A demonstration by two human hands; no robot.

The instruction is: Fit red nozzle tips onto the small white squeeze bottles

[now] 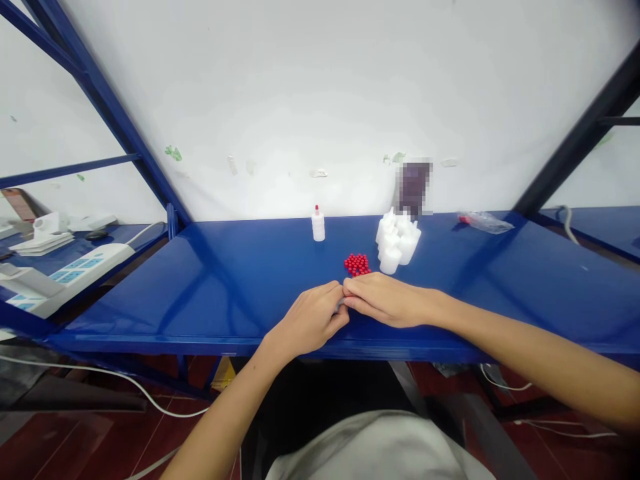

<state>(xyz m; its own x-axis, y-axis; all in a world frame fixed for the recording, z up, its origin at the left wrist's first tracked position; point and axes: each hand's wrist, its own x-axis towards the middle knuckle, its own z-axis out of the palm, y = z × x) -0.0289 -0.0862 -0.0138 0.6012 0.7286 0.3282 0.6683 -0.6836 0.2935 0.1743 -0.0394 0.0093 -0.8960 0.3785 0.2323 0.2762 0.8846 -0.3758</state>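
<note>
My left hand and my right hand meet fingertip to fingertip over the front part of the blue shelf. Both are closed, and whatever lies between the fingers is hidden apart from a pale sliver. Just beyond my right fingers is a pile of small red caps. Behind that hand stand several white plastic squeeze bottles in a cluster, with no red tips visible on them. One white bottle with a red cap stands upright by itself near the wall, farther back and to the left of the caps.
The blue metal shelf runs along a white wall between blue uprights. At its back right lies a clear plastic bag with something red inside. A pixelated dark object leans behind the bottles. A power strip is at the left.
</note>
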